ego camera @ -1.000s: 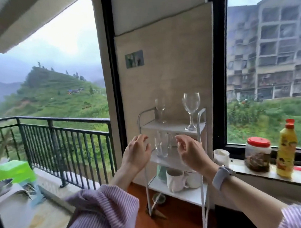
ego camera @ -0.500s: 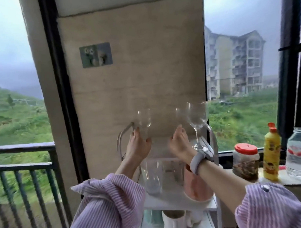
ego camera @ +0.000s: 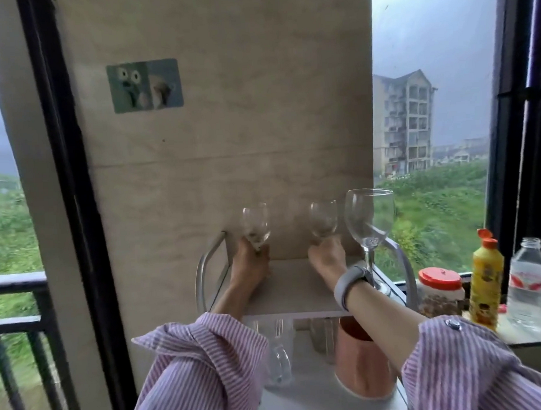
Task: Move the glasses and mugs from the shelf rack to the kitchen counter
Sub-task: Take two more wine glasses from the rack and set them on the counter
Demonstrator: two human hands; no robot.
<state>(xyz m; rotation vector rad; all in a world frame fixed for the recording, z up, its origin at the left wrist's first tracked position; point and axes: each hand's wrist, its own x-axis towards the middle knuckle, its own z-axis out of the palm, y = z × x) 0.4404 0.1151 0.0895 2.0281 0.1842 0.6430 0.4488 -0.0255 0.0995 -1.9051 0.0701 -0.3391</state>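
Both your hands are at the back of the top shelf of the rack (ego camera: pixel 296 291). Your left hand (ego camera: pixel 250 267) is curled around the stem of a small wine glass (ego camera: pixel 255 225), and your right hand (ego camera: pixel 328 258) holds the stem of a second small wine glass (ego camera: pixel 324 219) in the same way. Both bowls stand upright above your fingers. I cannot tell if the feet of these two glasses are on the shelf or already lifted, because your hands hide them.

A tall wine glass (ego camera: pixel 369 219) stands on the right edge of the same shelf, just beside your right wrist, and its stem passes close behind your wrist band (ego camera: pixel 347 282). On the shelf below there are a pink mug (ego camera: pixel 360 361), a clear glass mug (ego camera: pixel 279 358) and one more glass that is hard to see. The counter is not in view.

The main danger, I think, is the tall glass. If you pull your right arm back toward you or to the right, your wrist or sleeve can hit its stem, and it can fall from the open edge of the rack. A second danger is the grip: a thin stem held low can tip the bowl if you turn quickly. The two small glasses may also knock each other if your hands come together.

On the windowsill to the right stand a water bottle (ego camera: pixel 528 284), a yellow bottle (ego camera: pixel 486 280) and a jar with a red lid (ego camera: pixel 440 292).
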